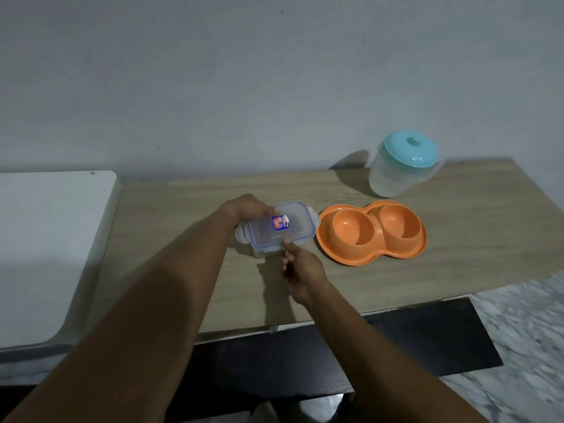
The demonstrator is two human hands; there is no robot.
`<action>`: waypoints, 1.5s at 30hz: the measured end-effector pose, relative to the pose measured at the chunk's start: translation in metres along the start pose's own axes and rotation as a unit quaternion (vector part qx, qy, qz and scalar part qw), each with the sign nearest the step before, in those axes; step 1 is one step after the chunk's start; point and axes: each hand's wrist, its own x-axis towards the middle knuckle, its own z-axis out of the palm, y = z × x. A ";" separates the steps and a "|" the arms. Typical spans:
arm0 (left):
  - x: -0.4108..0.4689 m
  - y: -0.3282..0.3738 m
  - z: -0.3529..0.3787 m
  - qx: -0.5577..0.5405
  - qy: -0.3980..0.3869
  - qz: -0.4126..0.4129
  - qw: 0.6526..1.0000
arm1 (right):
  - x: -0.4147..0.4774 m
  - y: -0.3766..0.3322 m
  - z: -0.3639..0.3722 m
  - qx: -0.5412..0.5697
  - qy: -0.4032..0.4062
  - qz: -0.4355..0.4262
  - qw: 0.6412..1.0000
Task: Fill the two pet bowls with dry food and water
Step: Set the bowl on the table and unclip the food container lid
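Shows a clear plastic food container (274,236) standing on a wooden table (183,209), just left of an orange double pet bowl (341,256) with both wells empty. Clamps the container's far left corner with the left hand (248,209), fingers curled together over the lid (293,213). Sets the right hand (300,268) at the near edge, thumb tip on the blue-sealed rim and the other fingers curled below it, apparently pinching the near latch, though too blurred there to be sure. Looks to be opening the box, with no food or water poured yet. Best done by holding the base flat on the table, freeing each side flap in turn, then lifting the lid straight up so as not to tip the box toward the bowl. Carries a blue, red and white sticker (280,223) on the lid, its writing too small and soft to read. Includes a clear jug (393,178) with a teal cover (410,151), upright at the table's far right, behind the bowl, bearing no legible mark.
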 end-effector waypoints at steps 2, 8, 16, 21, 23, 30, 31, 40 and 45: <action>0.008 0.003 -0.004 -0.039 -0.035 -0.023 0.998 | 0.004 -0.003 -0.005 -0.015 -0.006 -0.007 1.000; 0.030 -0.005 -0.008 -0.205 -0.156 -0.117 0.959 | -0.001 -0.009 -0.003 -0.040 0.008 -0.067 0.997; 0.005 -0.005 0.004 -0.191 0.137 0.100 0.967 | -0.009 -0.017 0.001 -0.069 0.059 -0.081 0.993; -0.059 0.013 0.000 -0.228 0.129 0.259 0.929 | -0.015 -0.038 -0.009 -0.047 0.029 -0.047 0.997; -0.086 0.007 0.008 -0.228 0.123 0.289 0.922 | -0.026 -0.053 -0.016 0.051 -0.040 0.019 0.998; -0.122 -0.045 0.047 -0.092 0.047 0.277 0.955 | -0.030 -0.075 -0.045 -0.112 -0.076 0.023 0.991; -0.124 -0.048 0.049 -0.095 0.039 0.275 0.956 | -0.029 -0.075 -0.049 -0.161 -0.063 -0.006 0.985; -0.073 -0.049 0.057 -0.142 0.233 -0.035 0.961 | -0.019 -0.058 -0.081 -0.434 -0.033 -0.136 0.890; -0.064 -0.041 0.065 -0.346 0.207 -0.057 0.914 | -0.006 -0.031 -0.075 -0.528 0.071 -0.259 0.805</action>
